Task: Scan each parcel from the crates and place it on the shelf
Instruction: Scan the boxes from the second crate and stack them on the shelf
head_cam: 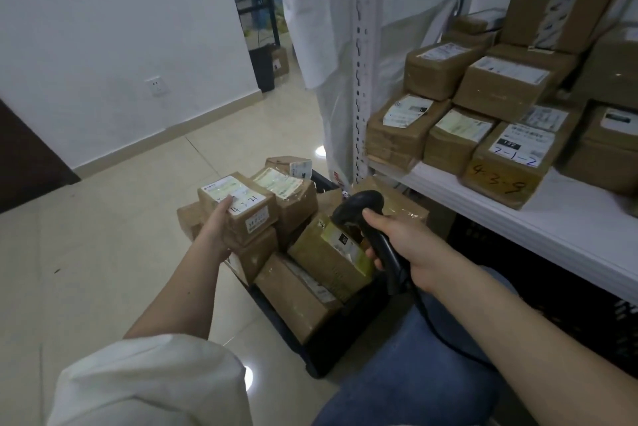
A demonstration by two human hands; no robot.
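My left hand grips a small brown parcel with a white label, held just above the crate's pile. My right hand grips the handle of a black barcode scanner, whose head points left and down toward the parcels. A dark crate on the floor holds several taped cardboard parcels. To the right, the white shelf carries several labelled boxes, some with handwritten numbers.
A white perforated shelf post rises beside the crate, with plastic sheeting behind it. A second dark crate sits under the shelf. Tiled floor stretches left to the wall. My knee in jeans is at the bottom.
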